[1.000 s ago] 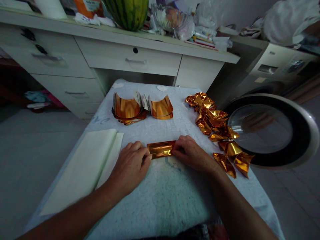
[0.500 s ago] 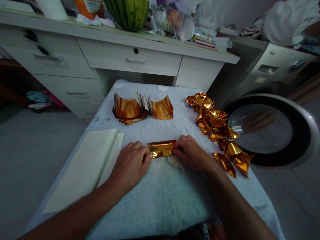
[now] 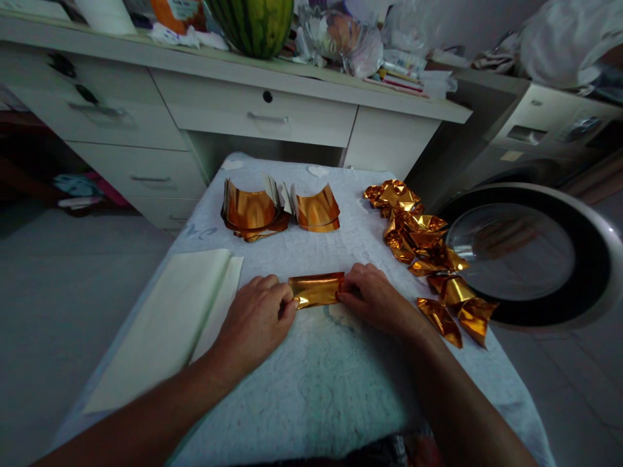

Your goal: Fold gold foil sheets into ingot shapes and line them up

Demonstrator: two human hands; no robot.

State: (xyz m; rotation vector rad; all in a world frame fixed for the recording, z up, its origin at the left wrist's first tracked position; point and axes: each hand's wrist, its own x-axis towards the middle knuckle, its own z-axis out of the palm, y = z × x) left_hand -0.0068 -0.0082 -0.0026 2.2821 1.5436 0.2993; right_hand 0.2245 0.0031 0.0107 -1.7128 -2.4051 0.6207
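A small gold foil sheet [image 3: 316, 289], folded into a flat strip, lies on the white cloth-covered table [image 3: 321, 383]. My left hand [image 3: 256, 321] pinches its left end with curled fingers. My right hand [image 3: 372, 298] pinches its right end the same way. Two curved stacks of unfolded gold foil sheets [image 3: 280, 209] stand further back. A row of folded gold foil pieces [image 3: 423, 250] runs along the table's right side.
A stack of cream paper [image 3: 168, 321] lies at the left of the table. A round lamp with a magnifier lens [image 3: 523, 253] juts in at the right. Behind stands a white desk with drawers [image 3: 253, 113] bearing a watermelon [image 3: 253, 26] and clutter.
The foil strip between my hands has been pressed flatter and its lower edge tidied. Both hands stay at its ends. The view has shifted slightly.
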